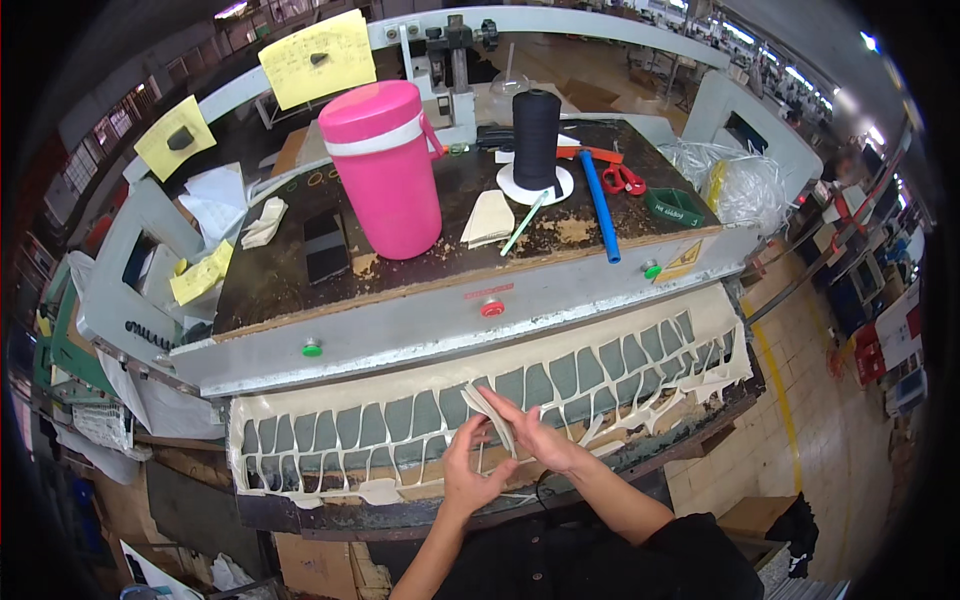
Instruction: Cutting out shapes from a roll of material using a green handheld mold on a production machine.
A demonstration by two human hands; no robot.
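A thin stack of cream cut material pieces stands on edge between my hands, above the work surface. My right hand presses along its right side, fingers lengthwise on it and thumb raised. My left hand curls round the lower end from the left, with fingers and thumb on either side; its exact contact is partly hidden. Under and around them lies a cream sheet cut into a web of narrow strips, with rows of grey-green gaps where shapes have been removed.
Behind, a machine top carries a pink jug, black thread cone, blue-handled hammer, red scissors, green tape roll, pen and cream pieces. Green buttons and a red button line its front.
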